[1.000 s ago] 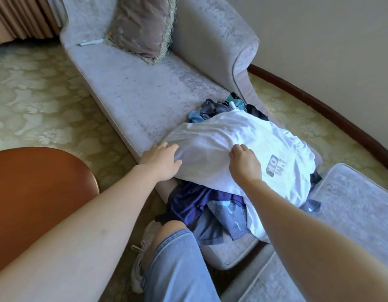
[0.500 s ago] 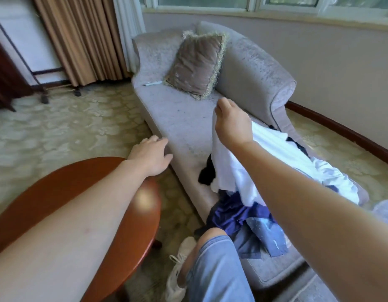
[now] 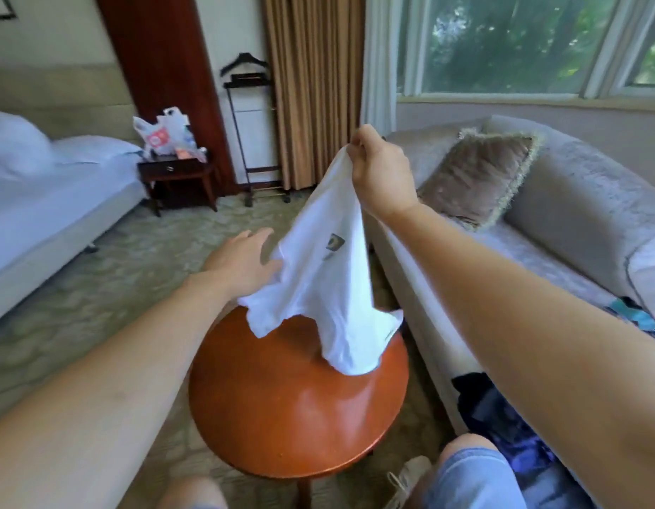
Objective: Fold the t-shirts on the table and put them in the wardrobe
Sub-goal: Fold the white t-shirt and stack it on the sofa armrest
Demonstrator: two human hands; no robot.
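- t-shirt (image 3: 329, 288): white, with a small dark print; it hangs from my right hand, its lower folds over the far part of the round wooden table (image 3: 282, 409) in front of me; whether they touch the wood I cannot tell
- far left, a bed (image 3: 43, 200) with pale sheets; beside it a dark nightstand (image 3: 175, 174) with plastic bags (image 3: 164, 135) on top
- my left hand (image 3: 241, 262) reaches past the table's far edge, fingers straight and spread, gripping nothing; the thumb lies at the t-shirt's left edge, touching or just short of it, I cannot tell which
- my right hand (image 3: 379, 170) is raised above the table; fingers and thumb pinch a bunch of the t-shirt's cloth at its top
- right of that, a grey chaise (image 3: 539, 251) with a brown cushion (image 3: 476, 176) on it; dark clothes (image 3: 502, 416) lie heaped at its near end, just beside my knee
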